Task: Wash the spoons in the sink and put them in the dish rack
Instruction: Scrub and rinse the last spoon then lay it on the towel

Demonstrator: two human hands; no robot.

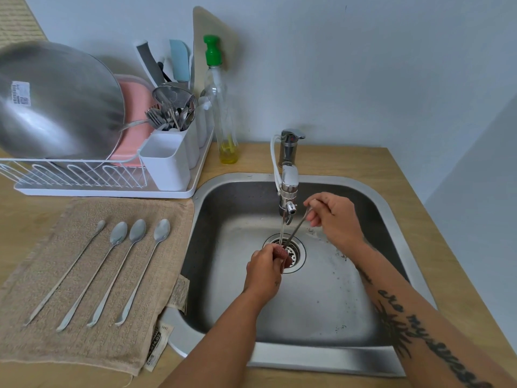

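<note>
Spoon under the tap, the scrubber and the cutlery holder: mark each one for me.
spoon (pixel 298 226): head view, middle of its thin handle.
scrubber (pixel 281 252): head view, reddish mesh at its top.
cutlery holder (pixel 167 163): head view, front wall of its near compartment.

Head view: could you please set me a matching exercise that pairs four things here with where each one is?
Things:
1 red scrubber
2 spoon under the faucet
3 four long spoons
4 soap bottle

Places:
A pinched in the right hand
B standing on the counter
C gripped in the left hand
D lying on the beige towel

Pairs: 1-C, 2-A, 3-D, 4-B
</note>
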